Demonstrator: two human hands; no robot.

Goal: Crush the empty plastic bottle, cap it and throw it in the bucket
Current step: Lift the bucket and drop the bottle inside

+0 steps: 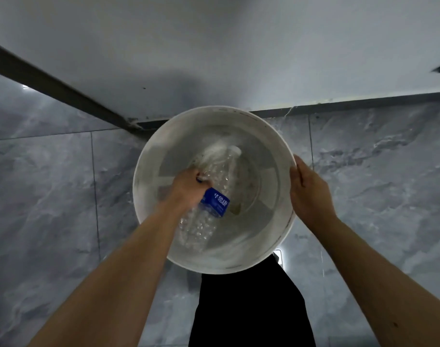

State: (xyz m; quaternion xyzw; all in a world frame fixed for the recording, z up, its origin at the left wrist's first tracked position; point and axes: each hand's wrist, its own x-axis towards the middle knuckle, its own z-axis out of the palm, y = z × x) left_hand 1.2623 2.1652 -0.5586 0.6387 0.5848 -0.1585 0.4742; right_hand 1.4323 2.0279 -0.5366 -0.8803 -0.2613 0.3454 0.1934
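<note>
A white plastic bucket (276, 151) stands on the floor below me, seen from straight above. Inside it is a clear plastic bottle (221, 176) with a blue label, its white cap end pointing away from me. My left hand (188, 186) reaches down into the bucket with its fingers closed around the bottle near the label. The bottle's lower part shows crinkled beside my wrist. My right hand (309, 194) grips the bucket's right rim from outside. The bottle is slightly blurred.
The floor is grey marbled tile (379, 171). A white wall with a dark skirting strip (364, 102) runs just behind the bucket, meeting another wall at a corner on the left. My dark trouser leg (249, 309) is right below the bucket.
</note>
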